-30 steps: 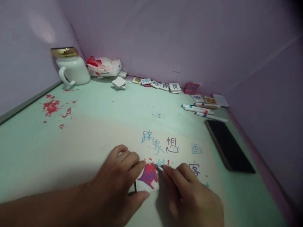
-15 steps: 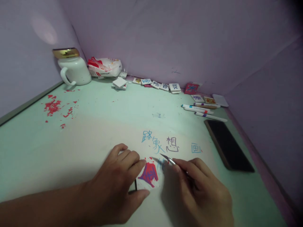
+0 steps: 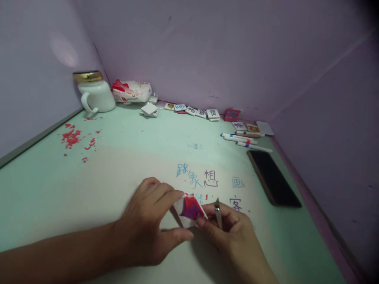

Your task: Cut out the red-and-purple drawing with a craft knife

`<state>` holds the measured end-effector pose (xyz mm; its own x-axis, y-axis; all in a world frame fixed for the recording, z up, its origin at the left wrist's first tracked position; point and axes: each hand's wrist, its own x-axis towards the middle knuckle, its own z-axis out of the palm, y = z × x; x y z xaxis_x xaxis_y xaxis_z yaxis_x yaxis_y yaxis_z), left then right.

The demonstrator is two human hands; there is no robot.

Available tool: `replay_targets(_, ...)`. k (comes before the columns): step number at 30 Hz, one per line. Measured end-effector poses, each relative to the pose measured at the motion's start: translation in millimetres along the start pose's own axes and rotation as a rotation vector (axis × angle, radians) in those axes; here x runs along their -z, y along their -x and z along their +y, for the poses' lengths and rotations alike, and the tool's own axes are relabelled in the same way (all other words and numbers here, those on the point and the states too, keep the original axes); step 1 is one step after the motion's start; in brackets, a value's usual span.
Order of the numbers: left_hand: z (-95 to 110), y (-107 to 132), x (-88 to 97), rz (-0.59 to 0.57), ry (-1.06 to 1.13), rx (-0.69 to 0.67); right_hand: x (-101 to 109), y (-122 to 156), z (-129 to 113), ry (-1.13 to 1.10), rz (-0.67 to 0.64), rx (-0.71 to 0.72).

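A white square tile (image 3: pixel 192 208) with a red patch and purple strokes is tilted up off the table between my two hands. My left hand (image 3: pixel 155 221) is closed on it, fingertips at its upper left edge and thumb by its lower edge. Thumb and fingers of my right hand (image 3: pixel 233 232) pinch the tile's right side. That same hand also keeps a craft knife (image 3: pixel 218 213) between its fingers, blade pointing up. Blue and purple written characters (image 3: pixel 211 178) mark the table just beyond the hands.
Red shavings (image 3: pixel 72 138) lie at the left. Along the back wall are a white mug (image 3: pixel 99 96) with a gold lid, a red-and-white packet (image 3: pixel 133 91), small white blocks (image 3: pixel 149 109) and several character tiles (image 3: pixel 201 113). Markers (image 3: pixel 254 147) and a black phone (image 3: pixel 275 179) lie at the right.
My right hand has moved left and taken hold of the tile's right side, and the knife now points upward. The tile has been tilted up off the table. The view has shifted slightly.
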<state>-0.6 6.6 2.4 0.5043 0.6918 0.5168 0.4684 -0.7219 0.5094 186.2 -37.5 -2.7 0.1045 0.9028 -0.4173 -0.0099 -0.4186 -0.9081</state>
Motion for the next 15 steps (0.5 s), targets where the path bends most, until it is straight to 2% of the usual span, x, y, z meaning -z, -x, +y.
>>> replay_targets(3, -5, 0, -1.5, 0.022, 0.132, 0.030, -1, 4, -6, 0.087, 0.052, 0.100)
replay_targets(8, -13, 1, -7.8, 0.043, 0.310, 0.134, -6, 11, -15, 0.171, 0.065, 0.112)
replay_targets(11, -12, 4, -9.3, 0.053, 0.331, 0.181, -1, 11, -15, 0.315, 0.009, 0.225)
replay_targets(15, -7, 2, -5.8, 0.059, 0.326, 0.183, 8, 13, -14, 0.531, -0.101, 0.447)
